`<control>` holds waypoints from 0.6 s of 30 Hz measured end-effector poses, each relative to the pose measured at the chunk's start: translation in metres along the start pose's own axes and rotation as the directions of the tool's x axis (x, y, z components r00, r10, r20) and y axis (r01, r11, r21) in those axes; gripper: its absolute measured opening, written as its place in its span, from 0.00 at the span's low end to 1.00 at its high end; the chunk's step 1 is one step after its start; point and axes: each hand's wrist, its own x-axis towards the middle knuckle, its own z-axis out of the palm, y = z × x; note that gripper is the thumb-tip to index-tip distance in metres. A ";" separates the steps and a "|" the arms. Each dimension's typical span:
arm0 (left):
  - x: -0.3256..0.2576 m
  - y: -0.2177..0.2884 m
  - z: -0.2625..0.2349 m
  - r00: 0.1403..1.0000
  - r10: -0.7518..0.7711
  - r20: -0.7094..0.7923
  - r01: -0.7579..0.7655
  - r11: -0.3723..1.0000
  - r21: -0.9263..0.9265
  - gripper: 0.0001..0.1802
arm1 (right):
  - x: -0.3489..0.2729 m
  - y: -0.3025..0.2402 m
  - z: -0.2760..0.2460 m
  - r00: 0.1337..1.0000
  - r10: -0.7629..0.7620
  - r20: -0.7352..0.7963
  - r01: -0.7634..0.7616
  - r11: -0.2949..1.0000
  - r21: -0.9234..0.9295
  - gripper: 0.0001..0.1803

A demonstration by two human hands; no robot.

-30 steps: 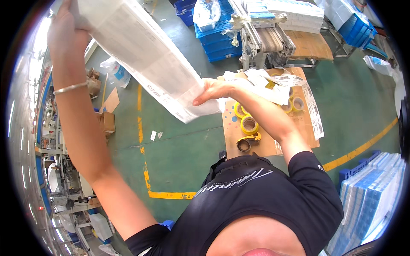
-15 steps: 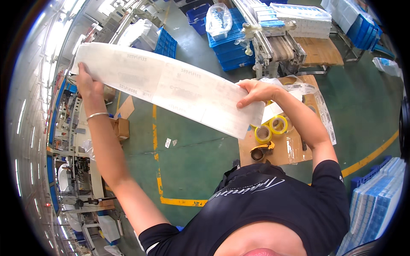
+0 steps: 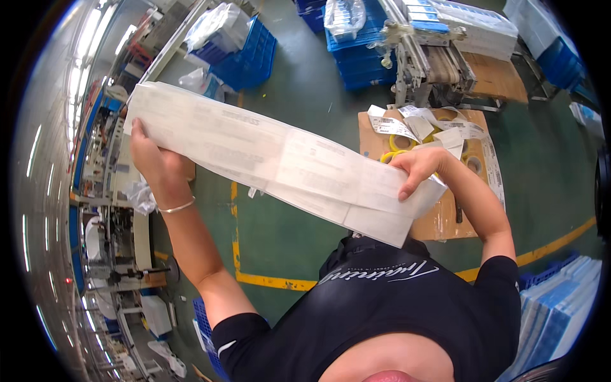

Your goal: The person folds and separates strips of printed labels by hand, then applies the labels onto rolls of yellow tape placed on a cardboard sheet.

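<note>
A long, flat, white strip of thin, faintly printed sheeting (image 3: 280, 162) is held aslant in the air in front of the person's black short-sleeved shirt (image 3: 382, 305). The left hand (image 3: 159, 159) grips its left end; the right hand (image 3: 420, 167) pinches it near the right end, thumb on top. Beyond the right hand, yellow-rimmed round tape rolls (image 3: 401, 142) and white printed paper labels (image 3: 385, 123) lie on a brown cardboard-covered table (image 3: 439, 224).

Bright, diffuse light is filling the scene, and strip lights (image 3: 75, 83) are glaring white at the far left. Fisheye distortion is bowing the yellow floor line (image 3: 554, 243) at the right, and print on the white sheets (image 3: 261, 153) is blurring.
</note>
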 end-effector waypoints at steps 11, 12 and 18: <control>-0.058 0.006 -0.170 0.948 -0.049 -0.315 0.065 0.997 0.040 0.26 | 0.059 0.029 0.029 0.981 0.096 0.167 -0.082 0.992 -0.093 0.32; -0.059 0.005 -0.181 0.943 -0.051 -0.330 0.070 0.996 0.046 0.26 | 0.059 0.033 0.030 0.977 0.130 0.169 -0.115 0.989 -0.094 0.31; -0.066 -0.013 -0.257 0.880 -0.154 -0.450 0.163 0.986 -0.019 0.26 | 0.065 0.043 0.048 0.953 0.215 0.215 -0.182 0.970 -0.163 0.26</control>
